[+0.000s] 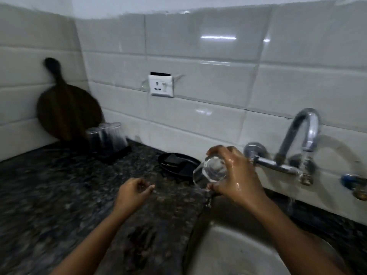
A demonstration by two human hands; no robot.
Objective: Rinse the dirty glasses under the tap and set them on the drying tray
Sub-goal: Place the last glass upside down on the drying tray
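My right hand (239, 175), wet, grips a clear glass (210, 171) tipped on its side over the sink's left edge, its mouth toward the lower left, water dripping from it. My left hand (132, 192) hovers above the counter with fingers loosely curled, holding nothing. Two clear glasses (107, 135) stand upside down on a black drying tray (119, 154) near the back left corner. The chrome tap (305, 133) on the wall to the right runs a thin stream of water.
A white sink (238, 255) fills the lower right. A black dish (178, 165) with a dark sponge sits behind the held glass. A dark round wooden board (65, 114) leans in the corner. A wall socket (161, 85) and dark granite counter (49, 195) are also visible.
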